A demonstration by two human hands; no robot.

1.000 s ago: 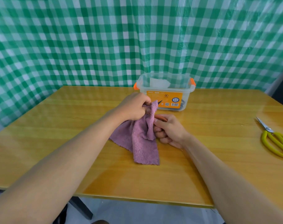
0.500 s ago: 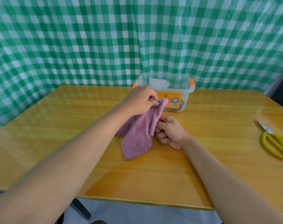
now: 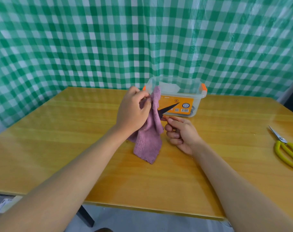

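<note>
Loads of bare table [image 3: 58, 148] on the left and near edge. Mid-table the hanging purple cloth [image 3: 149, 141] with a black blade [image 3: 169, 108] poking out blocks the way, clear plastic box [image 3: 189, 91] just behind, yellow scissors [image 3: 286, 149] far right, checked curtain [image 3: 92, 47] walls off the back

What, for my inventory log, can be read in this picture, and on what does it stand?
Orange label on the clear plastic box: oval mark, round badge, QR code and barcode; all print too small to read.
No text shows on anything else.
</note>
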